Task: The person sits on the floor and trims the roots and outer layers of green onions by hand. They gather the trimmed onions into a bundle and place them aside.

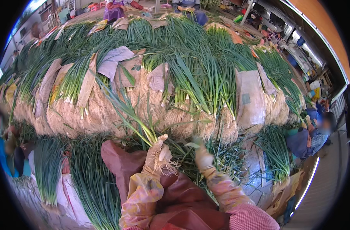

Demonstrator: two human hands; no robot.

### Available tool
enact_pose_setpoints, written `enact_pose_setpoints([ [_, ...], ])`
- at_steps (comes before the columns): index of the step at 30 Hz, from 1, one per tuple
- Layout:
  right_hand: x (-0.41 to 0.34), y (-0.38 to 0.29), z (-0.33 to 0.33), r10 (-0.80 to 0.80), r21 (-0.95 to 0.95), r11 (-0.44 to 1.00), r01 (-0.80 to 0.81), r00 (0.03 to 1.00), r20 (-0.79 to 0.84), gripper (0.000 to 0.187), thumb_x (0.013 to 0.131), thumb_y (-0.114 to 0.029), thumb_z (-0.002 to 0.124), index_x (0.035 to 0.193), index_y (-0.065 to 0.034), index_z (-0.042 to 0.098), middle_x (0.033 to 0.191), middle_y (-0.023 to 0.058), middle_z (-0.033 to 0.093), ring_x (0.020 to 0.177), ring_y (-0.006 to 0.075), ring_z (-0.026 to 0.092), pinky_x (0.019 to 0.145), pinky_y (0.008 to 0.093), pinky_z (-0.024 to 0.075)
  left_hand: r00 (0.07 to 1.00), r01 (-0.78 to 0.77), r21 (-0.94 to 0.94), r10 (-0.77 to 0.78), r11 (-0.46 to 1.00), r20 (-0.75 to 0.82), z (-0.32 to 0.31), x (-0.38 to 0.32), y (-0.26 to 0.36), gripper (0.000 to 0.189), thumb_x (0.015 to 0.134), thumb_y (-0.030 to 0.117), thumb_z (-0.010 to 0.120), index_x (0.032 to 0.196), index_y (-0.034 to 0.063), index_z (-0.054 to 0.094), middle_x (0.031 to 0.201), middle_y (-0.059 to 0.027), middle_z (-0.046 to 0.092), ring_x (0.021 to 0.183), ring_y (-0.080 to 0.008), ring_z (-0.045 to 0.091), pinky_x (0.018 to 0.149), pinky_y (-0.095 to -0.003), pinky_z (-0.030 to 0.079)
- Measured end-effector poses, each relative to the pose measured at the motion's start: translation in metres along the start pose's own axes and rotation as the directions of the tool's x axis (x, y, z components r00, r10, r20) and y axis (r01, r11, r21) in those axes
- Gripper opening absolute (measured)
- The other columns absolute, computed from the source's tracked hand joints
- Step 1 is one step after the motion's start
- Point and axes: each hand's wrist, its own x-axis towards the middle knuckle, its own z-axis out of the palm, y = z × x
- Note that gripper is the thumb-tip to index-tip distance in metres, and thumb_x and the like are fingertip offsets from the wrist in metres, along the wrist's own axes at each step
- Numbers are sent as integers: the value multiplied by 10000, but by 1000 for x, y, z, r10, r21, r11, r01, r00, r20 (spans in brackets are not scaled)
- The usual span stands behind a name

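Note:
My left hand [158, 156], gloved, grips a small bunch of green onions [147, 132] by its lower stems. Its pale roots [165, 165] hang over the fingers and its leaves point away to the upper left. To the right is my gloved right hand [204, 158], blurred. A piece of green leaf [193, 144] shows at its fingertips; whether the fingers hold it is unclear. Both hands are above my dark red apron [186, 189]. Loose leaves [180, 152] lie between and beyond the hands.
A broad heap of green onions [175, 34] rises in front, roots towards me, with sacking pieces [251, 97] among them. More bunches lie at left [91, 172] and right [274, 155]. A person [310, 138] sits at right; others are beyond the heap and at the left edge.

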Motion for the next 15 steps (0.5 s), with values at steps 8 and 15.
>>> enact_pose_setpoints([
  [8,38,-37,-10,-506,420,857,298,637,581,520,863,-378,565,1311,-126,485,1096,161,636,947,313,642,800,414,514,999,-1,-19,0,1000,-32,8,-14,5,315,983,226,442,1263,108,528,500,-6,445,448,-117,367,440,-257,310],
  [15,146,51,-10,77,-28,996,-86,967,-241,436,891,-413,585,1157,-68,559,909,79,637,670,160,621,527,325,507,983,126,86,-113,988,-143,9,1,-3,327,972,230,463,1248,68,528,480,1,439,400,-111,347,401,-266,303],
])
